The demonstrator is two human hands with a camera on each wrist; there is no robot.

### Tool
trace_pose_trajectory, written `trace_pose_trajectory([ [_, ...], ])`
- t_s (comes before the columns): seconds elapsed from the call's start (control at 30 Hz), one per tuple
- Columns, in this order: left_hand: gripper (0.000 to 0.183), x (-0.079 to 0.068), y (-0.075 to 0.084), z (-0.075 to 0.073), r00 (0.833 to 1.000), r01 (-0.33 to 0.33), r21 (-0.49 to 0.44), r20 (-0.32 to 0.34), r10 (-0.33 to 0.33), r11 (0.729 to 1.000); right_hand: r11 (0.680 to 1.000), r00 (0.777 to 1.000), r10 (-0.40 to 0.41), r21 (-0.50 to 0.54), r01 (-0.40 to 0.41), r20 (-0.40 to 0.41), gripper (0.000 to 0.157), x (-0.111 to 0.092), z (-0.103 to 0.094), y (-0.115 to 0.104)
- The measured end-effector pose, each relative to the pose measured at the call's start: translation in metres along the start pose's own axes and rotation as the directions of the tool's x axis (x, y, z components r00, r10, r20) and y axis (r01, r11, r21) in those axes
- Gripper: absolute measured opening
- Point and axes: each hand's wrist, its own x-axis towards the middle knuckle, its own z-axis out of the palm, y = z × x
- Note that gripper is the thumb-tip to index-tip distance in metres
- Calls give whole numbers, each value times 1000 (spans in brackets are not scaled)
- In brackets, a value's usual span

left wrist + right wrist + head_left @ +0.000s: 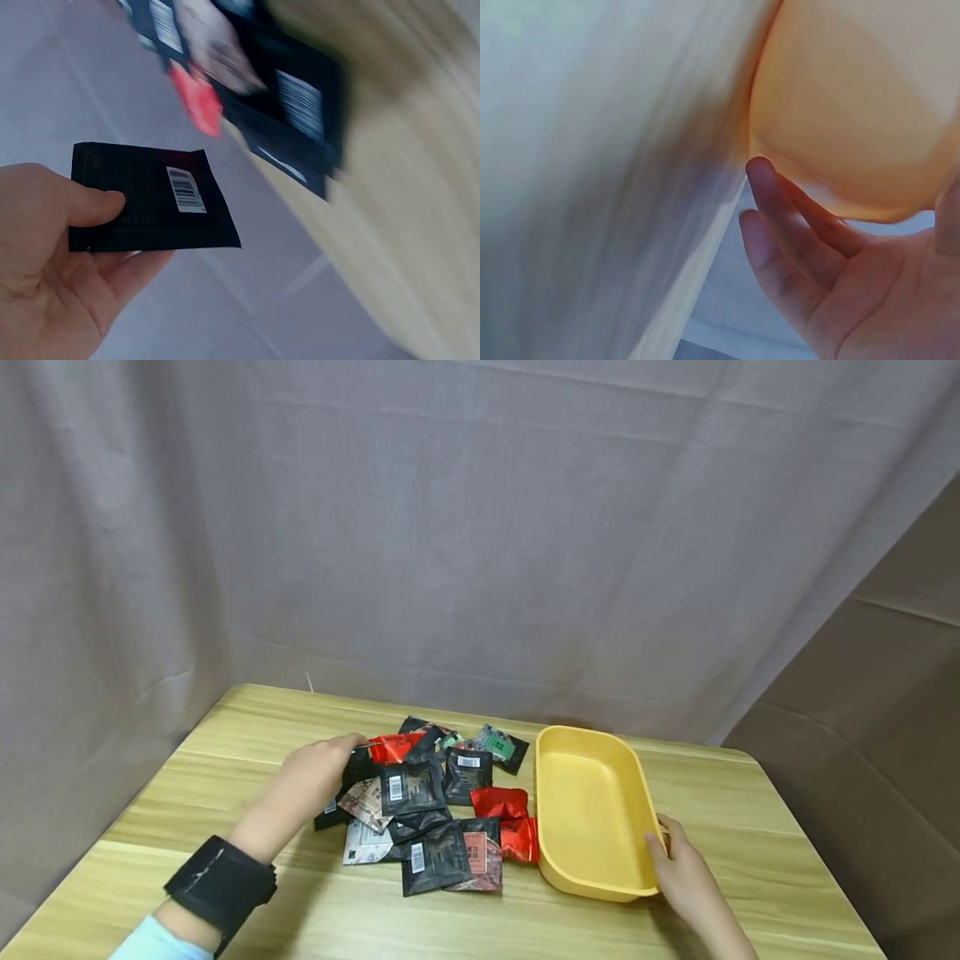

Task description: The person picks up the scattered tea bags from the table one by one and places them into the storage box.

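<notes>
My left hand (pixel 315 774) pinches a flat black sachet (pixel 146 199) with a white barcode label. The thumb lies on its upper face and fingers are beneath it. In the head view this hand is at the left side of a loose pile of sachets, mostly black (pixel 412 788), some with printed fronts. A shiny red packet (pixel 396 747) lies just beyond the fingers. At the right, my right hand (pixel 686 868) grips the near right side of a yellow plastic bin (pixel 551 860), thumb at the rim. The right wrist view shows its fingers (pixel 780 240) against the bin's outer wall.
Two more red packets (pixel 501 803) lie between the pile and the bin. A sachet with a green label (pixel 501 746) is at the pile's back right. Everything stands on a wooden table (pixel 247 735), with a grey curtain (pixel 465 543) behind its far edge.
</notes>
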Motion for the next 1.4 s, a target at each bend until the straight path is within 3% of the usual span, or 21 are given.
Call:
trace_pose_trajectory([
  [0.2, 43, 15, 47, 10, 988, -134, -87, -87, 127, 987, 1000, 1000, -6, -20, 6, 6, 53, -5, -1, 0],
  [0.37, 36, 33, 97, 26, 956, -282, -152, -125, 265, 947, 996, 1000, 15, -86, -13, 27, 55, -3, 0, 0],
  [0.47, 37, 46, 130, 42, 912, -403, -147, -144, 384, 903, 991, 1000, 22, -131, -20, 10, 55, -2, 2, -3],
  [0.6, 42, 54, 165, 68, 834, -549, -102, -145, 533, 830, 992, 1000, 18, -128, -18, 0, 53, -1, 5, -5],
  [0.67, 43, 57, 178, 79, 807, -590, -72, -97, 583, 805, 992, 1000, 21, -124, -21, 2, 53, -1, 6, -5],
  [0.73, 45, 60, 187, 87, 793, -609, -65, -30, 609, 790, 992, 1000, 26, -126, -26, 4, 53, -1, 6, -6],
  [0.9, 42, 68, 197, 97, 790, -603, -60, 97, 606, 796, 991, 1000, 12, -133, -15, -17, 52, -1, 7, -9],
  [1.13, 35, 63, 190, 93, 806, -577, -70, 118, 581, 814, 991, 998, -26, -134, 19, -49, 51, -2, 9, -11],
  [1.27, 41, 53, 172, 83, 820, -557, -44, 125, 558, 829, 992, 999, -20, -129, 13, -49, 51, -2, 10, -11],
  [1.4, 42, 48, 138, 73, 851, -515, -7, 109, 513, 857, 991, 999, -9, -131, 4, -40, 52, -1, 8, -11],
])
